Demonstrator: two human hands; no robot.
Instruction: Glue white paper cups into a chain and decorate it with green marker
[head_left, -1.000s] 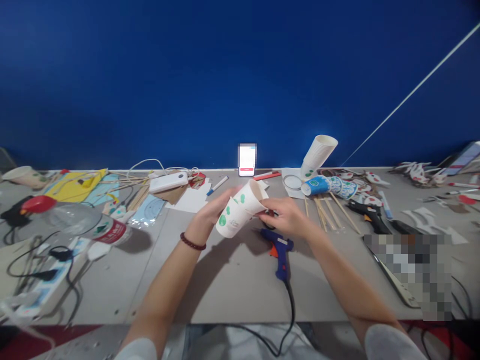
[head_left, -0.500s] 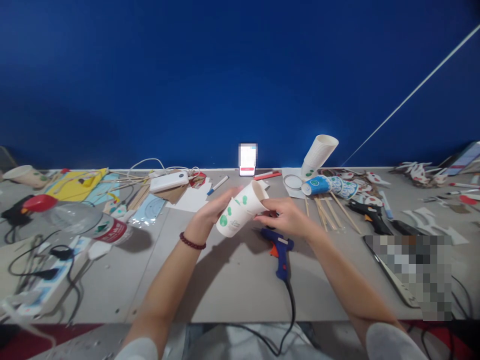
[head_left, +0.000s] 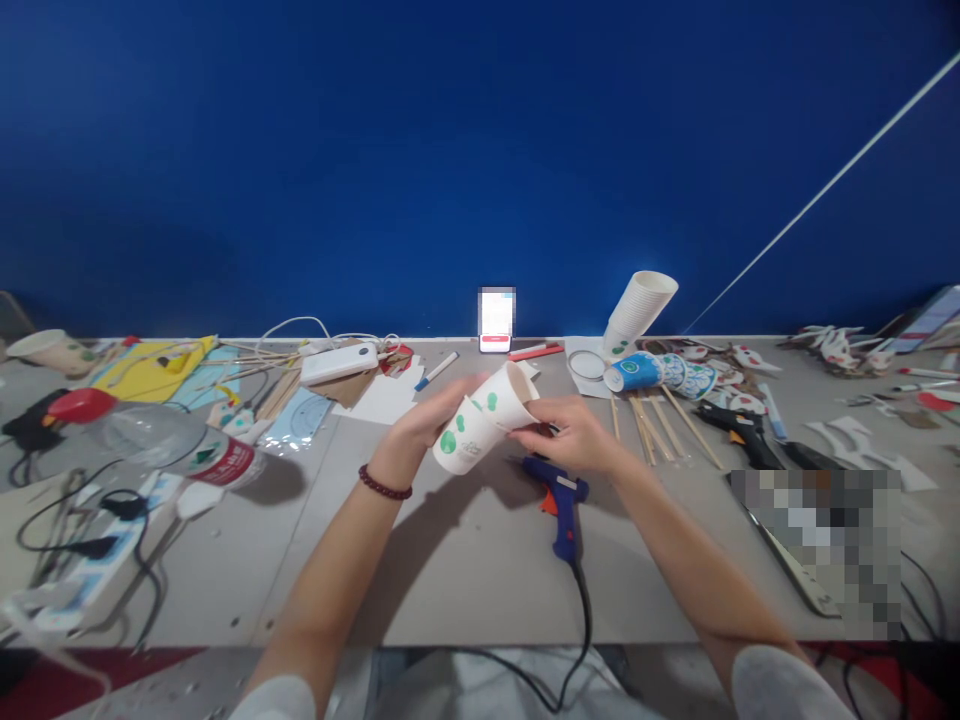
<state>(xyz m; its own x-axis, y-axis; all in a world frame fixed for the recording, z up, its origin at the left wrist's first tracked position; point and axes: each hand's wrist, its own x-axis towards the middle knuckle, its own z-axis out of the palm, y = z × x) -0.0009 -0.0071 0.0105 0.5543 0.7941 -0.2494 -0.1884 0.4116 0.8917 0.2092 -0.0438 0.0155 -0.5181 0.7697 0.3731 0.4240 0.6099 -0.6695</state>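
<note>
A white paper cup [head_left: 480, 425] with green leaf-like spots is held tilted above the table, its mouth toward the upper right. A raised edge runs across its side, perhaps a cut flap or a second cup. My left hand [head_left: 429, 415] is wrapped round it from the left and far side, its fingers mostly hidden. My right hand [head_left: 574, 432] pinches the cup's side near the rim between thumb and fingers. Just below the right hand, a blue hot glue gun [head_left: 559, 500] with an orange trigger lies on the table, its cord running over the front edge.
A stack of paper cups [head_left: 637, 310] leans at the back right, near blue cups [head_left: 637, 372] and wooden sticks [head_left: 652, 425]. A black glue gun [head_left: 742, 430] lies farther right. At left are a plastic bottle [head_left: 161, 440] and a power strip [head_left: 112, 560]. A lit phone [head_left: 496, 320] stands against the wall.
Almost nothing differs; both hands keep hold of the cup in the same place, with only a very slight shift of the view.
</note>
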